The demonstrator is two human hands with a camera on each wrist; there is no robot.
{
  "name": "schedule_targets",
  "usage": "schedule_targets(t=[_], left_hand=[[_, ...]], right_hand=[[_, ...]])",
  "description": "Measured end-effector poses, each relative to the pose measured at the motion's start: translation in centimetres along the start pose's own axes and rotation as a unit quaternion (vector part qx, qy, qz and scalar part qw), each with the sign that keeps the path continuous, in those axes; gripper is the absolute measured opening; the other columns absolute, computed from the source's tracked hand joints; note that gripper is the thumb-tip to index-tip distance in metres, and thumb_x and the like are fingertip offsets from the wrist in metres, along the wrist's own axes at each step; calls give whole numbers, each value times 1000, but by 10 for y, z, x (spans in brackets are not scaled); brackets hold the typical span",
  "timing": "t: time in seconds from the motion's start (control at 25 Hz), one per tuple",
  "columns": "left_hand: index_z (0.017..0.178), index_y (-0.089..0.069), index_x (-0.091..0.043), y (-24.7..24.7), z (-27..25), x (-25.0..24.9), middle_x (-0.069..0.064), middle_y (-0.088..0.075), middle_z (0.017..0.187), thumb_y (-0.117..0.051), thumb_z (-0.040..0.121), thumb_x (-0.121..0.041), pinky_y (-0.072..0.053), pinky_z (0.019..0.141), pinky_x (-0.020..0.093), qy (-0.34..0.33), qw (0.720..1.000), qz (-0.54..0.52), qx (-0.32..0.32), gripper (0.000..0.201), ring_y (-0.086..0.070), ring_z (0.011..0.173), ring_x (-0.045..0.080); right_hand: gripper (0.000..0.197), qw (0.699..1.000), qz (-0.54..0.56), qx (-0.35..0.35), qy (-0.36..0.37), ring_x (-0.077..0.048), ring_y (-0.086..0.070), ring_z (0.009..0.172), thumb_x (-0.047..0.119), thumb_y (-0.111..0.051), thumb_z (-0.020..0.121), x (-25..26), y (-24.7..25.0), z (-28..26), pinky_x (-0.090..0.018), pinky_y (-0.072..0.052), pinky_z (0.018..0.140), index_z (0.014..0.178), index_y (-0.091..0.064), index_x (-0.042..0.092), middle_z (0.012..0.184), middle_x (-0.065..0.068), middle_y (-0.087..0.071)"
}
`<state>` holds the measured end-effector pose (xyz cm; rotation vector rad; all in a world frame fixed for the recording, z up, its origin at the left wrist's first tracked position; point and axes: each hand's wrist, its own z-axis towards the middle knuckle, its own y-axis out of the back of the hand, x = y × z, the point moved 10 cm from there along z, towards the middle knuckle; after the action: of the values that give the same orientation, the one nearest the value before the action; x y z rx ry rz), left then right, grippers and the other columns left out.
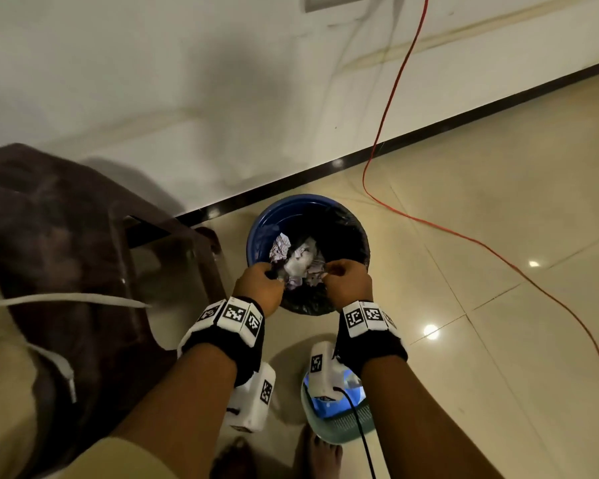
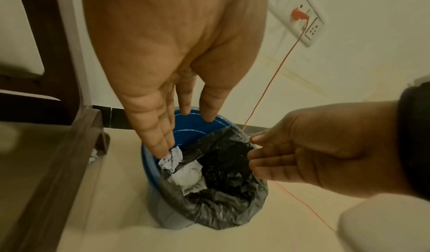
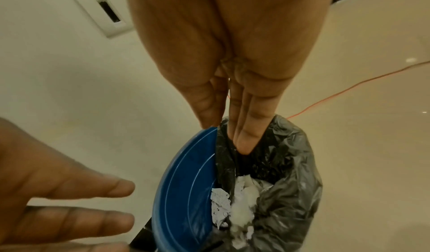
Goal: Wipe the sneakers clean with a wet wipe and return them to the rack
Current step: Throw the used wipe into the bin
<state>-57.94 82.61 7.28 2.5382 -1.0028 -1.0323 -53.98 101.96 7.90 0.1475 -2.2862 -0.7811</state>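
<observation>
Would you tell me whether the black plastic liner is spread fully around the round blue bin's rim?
No. The black plastic liner covers only one side of the round blue bin; the other side's blue inner wall is bare.

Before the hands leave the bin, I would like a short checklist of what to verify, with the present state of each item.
1. Used wads inside the bin: ok, they lie in it.
2. Left hand empty: ok, fingers straight, tips at a wad.
3. Right hand empty: ok, fingers straight, tips against the liner.
4. Liner over the whole rim: not ok, the far blue side is bare.
5. Red cable away from the bin: ok.
6. Sneakers back on the rack: cannot tell, neither is in view.
</observation>
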Motion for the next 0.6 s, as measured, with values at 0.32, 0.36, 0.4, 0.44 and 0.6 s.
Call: schedule_targets(t=[0.32, 0.36, 0.4, 0.44, 0.6], left_hand=[[138, -44, -13, 39, -161, -38, 12, -50, 139, -51, 95, -14, -40, 105, 35, -29, 996, 80, 27, 44, -51, 125, 27], [140, -42, -14, 52, -189, -50, 11, -48, 142, -50, 95, -15, -40, 105, 38, -48, 993, 107, 16, 45, -49, 126, 27], [141, -40, -15, 64, -211, -62, 10, -45, 143, -49, 95, -16, -40, 105, 39, -69, 989, 133, 2, 46, -48, 127, 28], [140, -39, -14, 78, -239, -74, 10, -44, 144, -49, 95, -15, -40, 104, 40, -88, 985, 148, -8, 47, -48, 126, 28], [139, -41, -10, 142, -352, -104, 10, -42, 144, -51, 91, -12, -39, 104, 39, -132, 973, 175, -73, 49, -49, 125, 29]], right_hand=[[40, 983, -125, 75, 112, -32, -54, 114, 19, -60, 88, 73, 39, -134, -38, -45, 94, 127, -54, 12, 124, -13, -58], [45, 977, -145, 76, 138, -32, -50, 119, 20, -60, 88, 88, 46, -159, -39, -43, 97, 130, -50, 10, 129, -14, -53], [50, 970, -162, 78, 162, -31, -44, 126, 22, -61, 88, 102, 51, -176, -40, -39, 103, 134, -45, 7, 135, -15, -47], [56, 964, -175, 84, 180, -31, -36, 132, 25, -61, 89, 119, 59, -199, -40, -33, 109, 137, -40, 5, 141, -15, -41], [66, 936, -216, 91, 262, -31, -22, 141, 31, -58, 91, 189, 107, -292, -40, -25, 115, 145, -28, 6, 149, -16, -30]])
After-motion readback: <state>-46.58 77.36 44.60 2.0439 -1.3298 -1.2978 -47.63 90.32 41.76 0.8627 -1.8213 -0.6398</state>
